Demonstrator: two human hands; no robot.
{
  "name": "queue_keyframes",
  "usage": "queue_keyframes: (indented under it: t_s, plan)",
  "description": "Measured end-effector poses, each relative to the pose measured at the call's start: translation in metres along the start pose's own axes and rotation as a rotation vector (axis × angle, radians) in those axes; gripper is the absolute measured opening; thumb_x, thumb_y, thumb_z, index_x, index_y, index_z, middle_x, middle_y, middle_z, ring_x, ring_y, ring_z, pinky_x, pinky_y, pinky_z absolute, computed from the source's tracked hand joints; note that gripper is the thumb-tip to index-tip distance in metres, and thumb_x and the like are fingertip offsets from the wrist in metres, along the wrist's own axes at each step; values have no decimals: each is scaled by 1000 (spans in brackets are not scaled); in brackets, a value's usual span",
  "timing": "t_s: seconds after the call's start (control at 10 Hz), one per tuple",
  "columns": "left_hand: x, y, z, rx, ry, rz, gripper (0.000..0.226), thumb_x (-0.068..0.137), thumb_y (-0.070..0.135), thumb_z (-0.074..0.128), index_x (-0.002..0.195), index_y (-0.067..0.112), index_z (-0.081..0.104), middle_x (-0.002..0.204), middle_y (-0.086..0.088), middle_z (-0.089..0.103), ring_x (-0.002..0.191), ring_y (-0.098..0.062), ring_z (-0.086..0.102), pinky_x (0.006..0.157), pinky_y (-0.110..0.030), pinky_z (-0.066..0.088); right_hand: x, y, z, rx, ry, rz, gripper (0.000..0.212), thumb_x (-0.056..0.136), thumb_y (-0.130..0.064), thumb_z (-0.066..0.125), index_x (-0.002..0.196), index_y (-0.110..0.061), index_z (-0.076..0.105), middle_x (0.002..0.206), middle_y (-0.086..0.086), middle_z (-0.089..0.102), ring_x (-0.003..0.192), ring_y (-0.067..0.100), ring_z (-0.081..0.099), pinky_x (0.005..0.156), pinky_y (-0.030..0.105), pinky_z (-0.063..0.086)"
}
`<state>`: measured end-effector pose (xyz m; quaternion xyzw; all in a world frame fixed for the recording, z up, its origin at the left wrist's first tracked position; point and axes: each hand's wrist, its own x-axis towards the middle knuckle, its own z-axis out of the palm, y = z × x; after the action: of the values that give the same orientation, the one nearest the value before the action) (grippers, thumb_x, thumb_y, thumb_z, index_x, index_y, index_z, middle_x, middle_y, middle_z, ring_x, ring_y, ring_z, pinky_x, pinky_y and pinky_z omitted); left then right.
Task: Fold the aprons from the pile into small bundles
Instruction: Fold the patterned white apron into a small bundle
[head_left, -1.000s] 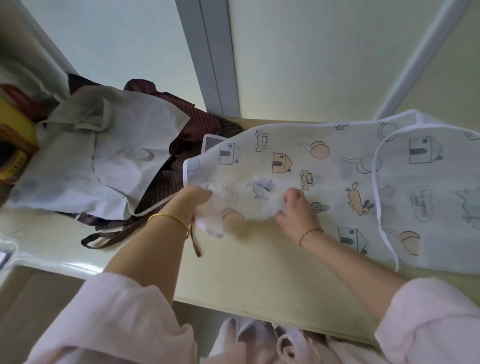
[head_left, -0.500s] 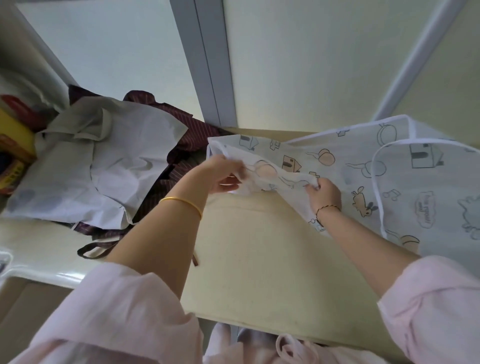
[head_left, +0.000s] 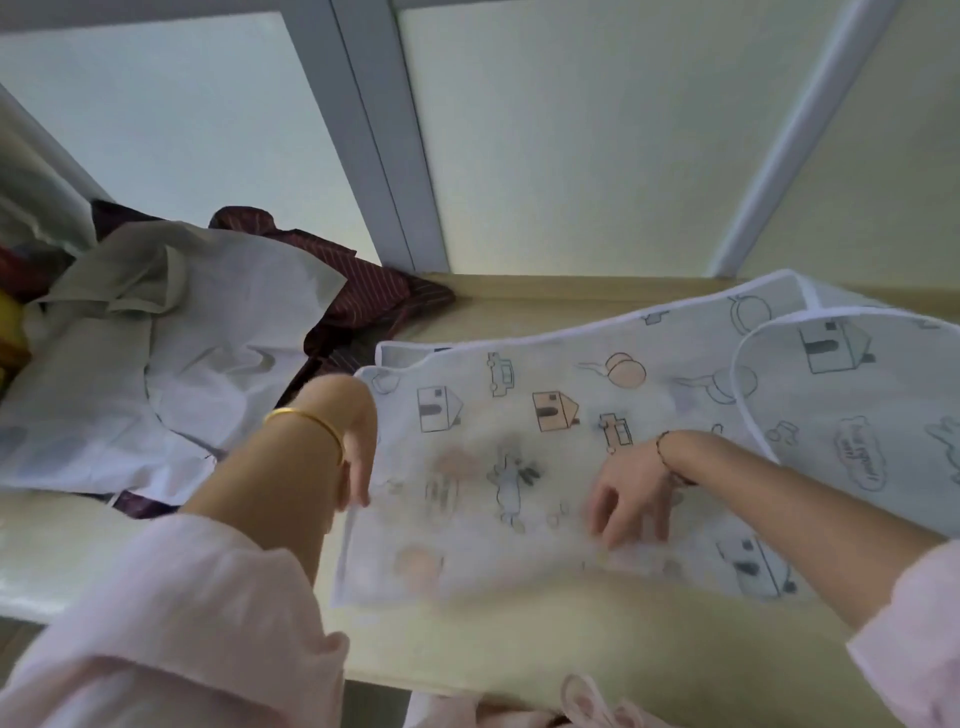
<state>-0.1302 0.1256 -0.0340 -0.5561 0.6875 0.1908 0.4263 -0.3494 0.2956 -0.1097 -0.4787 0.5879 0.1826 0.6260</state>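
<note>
A white apron (head_left: 550, 447) printed with houses, cars and balloons lies spread on the pale yellow table (head_left: 519, 639), its right part doubled over itself. My left hand (head_left: 357, 457) is at the apron's left edge, fingers pointing down and pinching that edge, though blur hides the grip. My right hand (head_left: 628, 499) rests flat on the apron's near middle with its fingers apart. At the left lies the pile: a grey-white apron (head_left: 182, 364) on top of a maroon striped apron (head_left: 363, 291).
A pale wall with grey-blue frame posts (head_left: 384, 156) rises right behind the table. Yellow and red items (head_left: 10, 322) sit at the far left edge. The table's near edge runs just in front of my pink sleeves.
Half a second ago both hands held a fold of the printed apron lifted off the table. Now that part lies flat nearer to me, and the right hand has let go.
</note>
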Motion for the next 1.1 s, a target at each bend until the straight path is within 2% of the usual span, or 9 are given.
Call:
queue_keyframes:
  t_s: [0.1, 0.2, 0.3, 0.4, 0.6, 0.7, 0.9, 1.0, 1.1]
  plan:
    - [16, 1, 6, 110, -67, -63, 49, 95, 25, 56, 136, 1, 43, 104, -9, 62, 85, -20, 55, 61, -21, 48, 7, -12, -12, 143, 45, -75, 28, 91, -29, 61, 108, -7, 61, 95, 5, 69, 86, 20, 69, 81, 39, 57]
    - [60, 7, -5, -66, 277, 13, 44, 95, 20, 50, 135, 3, 43, 118, -13, 57, 106, -30, 56, 89, -36, 49, 20, -29, -43, 332, 574, -219, 11, 94, -17, 53, 96, -8, 59, 89, 9, 66, 76, 22, 68, 71, 33, 57]
    - [81, 21, -12, -190, 516, 23, 51, 96, 20, 45, 141, 3, 28, 140, -21, 36, 126, -38, 39, 100, -46, 38, 35, -40, -81, 151, 994, -187, 19, 94, -14, 46, 106, -10, 61, 103, 6, 65, 87, 20, 64, 81, 35, 54]
    - [102, 28, -14, -207, 529, 4, 57, 95, 20, 48, 143, 3, 23, 143, -24, 30, 129, -39, 35, 101, -46, 38, 50, -41, -108, -99, 1061, -69, 28, 94, -15, 43, 120, -16, 56, 116, 5, 59, 103, 23, 56, 86, 35, 48]
    - [133, 31, -32, -404, 552, 13, 39, 90, 4, 52, 126, 3, 38, 130, -21, 42, 120, -37, 40, 94, -44, 41, 82, -19, -126, -453, 1064, 135, 32, 92, -28, 49, 122, -17, 47, 117, 6, 48, 105, 24, 45, 82, 33, 39]
    - [140, 38, -39, -393, 606, 87, 34, 88, -2, 50, 120, 5, 41, 123, -17, 46, 112, -34, 45, 84, -42, 44, 87, -12, -135, -408, 1102, 182, 27, 92, -28, 52, 117, -17, 49, 116, 6, 50, 107, 24, 45, 85, 33, 38]
    - [156, 45, -32, -109, 603, 128, 44, 92, 11, 51, 134, 7, 38, 135, -14, 37, 122, -33, 37, 89, -41, 43, 89, -1, -148, -367, 1130, 217, 21, 94, -26, 51, 113, -18, 54, 118, 5, 51, 110, 25, 45, 88, 35, 37]
    - [160, 41, -38, -3, 600, 89, 43, 93, 17, 52, 133, 8, 40, 133, -14, 43, 122, -32, 37, 92, -39, 41, 84, 2, -152, -367, 1071, 200, 24, 90, -37, 55, 108, -22, 51, 107, 1, 55, 100, 24, 48, 84, 36, 36]
    - [161, 35, -48, 128, 582, 94, 40, 91, 37, 55, 124, 14, 52, 127, -10, 49, 118, -30, 38, 93, -38, 37, 78, 5, -158, -387, 975, 255, 14, 90, -39, 51, 86, -26, 53, 80, -3, 51, 85, 21, 43, 78, 33, 35]
